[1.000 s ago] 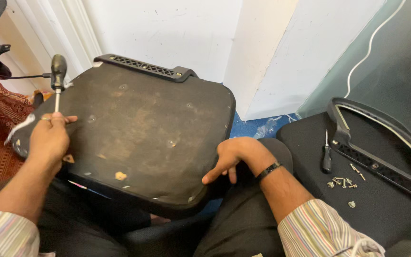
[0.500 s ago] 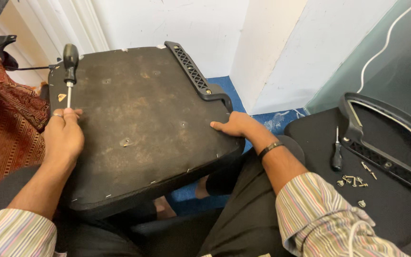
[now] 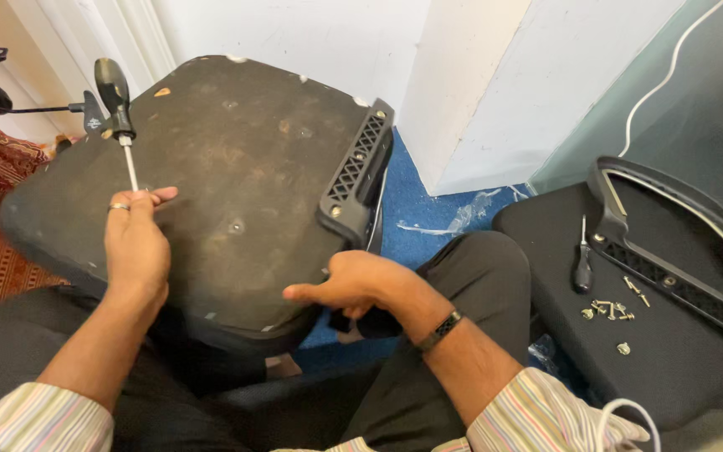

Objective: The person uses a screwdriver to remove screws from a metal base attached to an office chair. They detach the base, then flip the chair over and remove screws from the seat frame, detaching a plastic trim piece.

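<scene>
Head view, nearest first: the right hand (image 3: pixel 349 289) grips the seat base's (image 3: pixel 211 192) near edge on the lap, while the left hand (image 3: pixel 135 243) pinches a screwdriver (image 3: pixel 115 100) by its shaft, handle outward. That thin grip risks dropping it. Further right, loose screws (image 3: pixel 608 311) and a second screwdriver (image 3: pixel 581 268) lie on another cushion (image 3: pixel 671 368).

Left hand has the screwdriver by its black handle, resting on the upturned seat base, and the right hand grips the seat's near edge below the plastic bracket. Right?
Not quite. In the head view the left hand pinches the screwdriver by its metal shaft, with the black handle pointing away. The rest holds: it rests on the seat base, and the right hand grips the near edge below the plastic bracket.
</scene>
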